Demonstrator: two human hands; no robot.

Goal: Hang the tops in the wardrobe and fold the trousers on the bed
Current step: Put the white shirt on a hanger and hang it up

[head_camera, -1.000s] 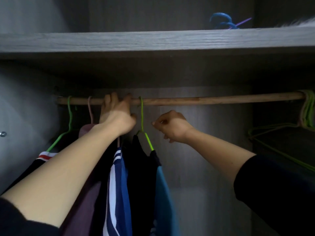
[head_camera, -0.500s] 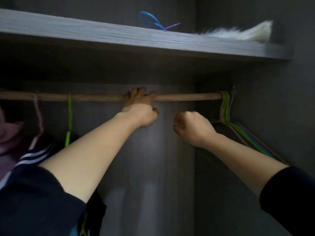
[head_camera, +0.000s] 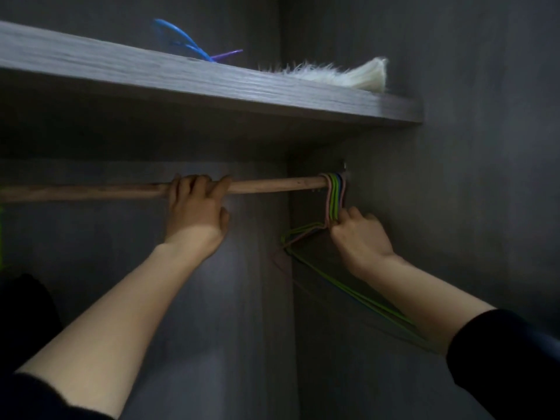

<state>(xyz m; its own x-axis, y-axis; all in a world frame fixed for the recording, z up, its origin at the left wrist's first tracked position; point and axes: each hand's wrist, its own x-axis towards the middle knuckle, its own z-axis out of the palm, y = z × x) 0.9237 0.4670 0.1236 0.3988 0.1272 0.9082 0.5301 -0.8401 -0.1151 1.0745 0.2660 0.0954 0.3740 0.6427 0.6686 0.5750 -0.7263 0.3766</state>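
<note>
Wooden rod (head_camera: 272, 186) now shows its right end: the view has swung right, leaving the hung tops out of sight but for dark cloth (head_camera: 24, 304) at the left edge. The left grip (head_camera: 197, 210) stays curled over the rod. The right grip (head_camera: 360, 234), clenched on nothing a moment ago, now pinches the empty hangers (head_camera: 333, 195), probably fetching one for the next top. Two grips, one rod, one shelf (head_camera: 272, 92), roughly five bunched hangers.

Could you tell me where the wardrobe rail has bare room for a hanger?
The rail is bare between the left hand gripping it and the empty hangers, and again left of that hand. The right end is crowded: hangers bunch at the wall, the right hand holding them.
</note>
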